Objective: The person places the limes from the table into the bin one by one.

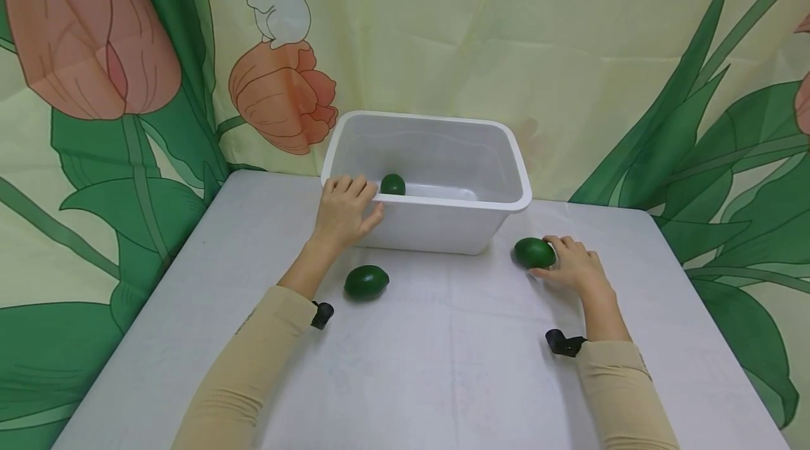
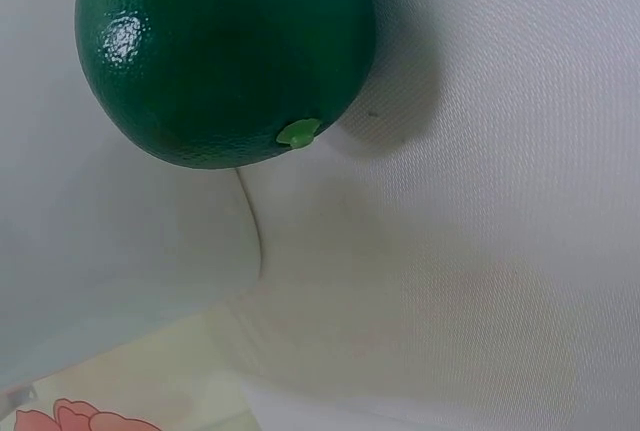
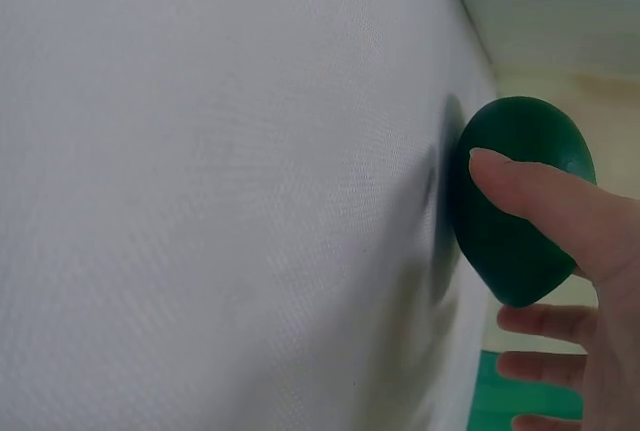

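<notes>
My right hand (image 1: 576,267) pinches a dark green lime (image 1: 534,253) at the right of the table, just beyond the bin's corner. In the right wrist view the thumb (image 3: 540,196) lies across this lime (image 3: 520,251); other fingers spread behind it. At the white bin (image 1: 443,228), my left hand (image 1: 344,209) grips the front-left rim, its thumb outside the wall. A second lime (image 1: 367,282) lies on the table in front of the bin, close to the left wrist. Another lime (image 1: 393,184) rests inside the bin. The left wrist view shows a lime (image 2: 225,51) up close, without the hand.
A white cloth covers the table (image 1: 436,365). The bin stands near its back edge, against a curtain (image 1: 430,35) printed with tulips and leaves. Small black cameras (image 1: 565,343) are strapped to both wrists.
</notes>
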Available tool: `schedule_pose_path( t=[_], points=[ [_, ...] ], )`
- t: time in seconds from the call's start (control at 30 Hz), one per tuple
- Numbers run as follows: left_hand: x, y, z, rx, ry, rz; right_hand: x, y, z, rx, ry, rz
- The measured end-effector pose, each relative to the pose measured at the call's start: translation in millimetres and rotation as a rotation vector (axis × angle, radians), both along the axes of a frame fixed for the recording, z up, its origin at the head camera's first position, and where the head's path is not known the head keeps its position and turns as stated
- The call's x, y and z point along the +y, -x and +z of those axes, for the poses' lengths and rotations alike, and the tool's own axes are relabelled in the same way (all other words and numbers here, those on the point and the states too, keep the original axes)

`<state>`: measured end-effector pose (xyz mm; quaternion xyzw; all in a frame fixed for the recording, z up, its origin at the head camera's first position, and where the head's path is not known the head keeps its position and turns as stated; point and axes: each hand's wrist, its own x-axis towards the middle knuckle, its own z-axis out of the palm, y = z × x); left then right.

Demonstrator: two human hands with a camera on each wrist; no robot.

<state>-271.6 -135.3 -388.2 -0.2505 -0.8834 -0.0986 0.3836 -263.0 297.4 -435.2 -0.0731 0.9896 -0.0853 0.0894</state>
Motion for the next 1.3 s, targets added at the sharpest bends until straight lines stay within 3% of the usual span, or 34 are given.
schedule_pose_path(
  t=[1.3],
  points=[
    [0.5,-0.9,0.2,0.002,-0.011,-0.004,-0.7,5.0,-11.8,-0.036,0.029,-0.038]
  ],
)
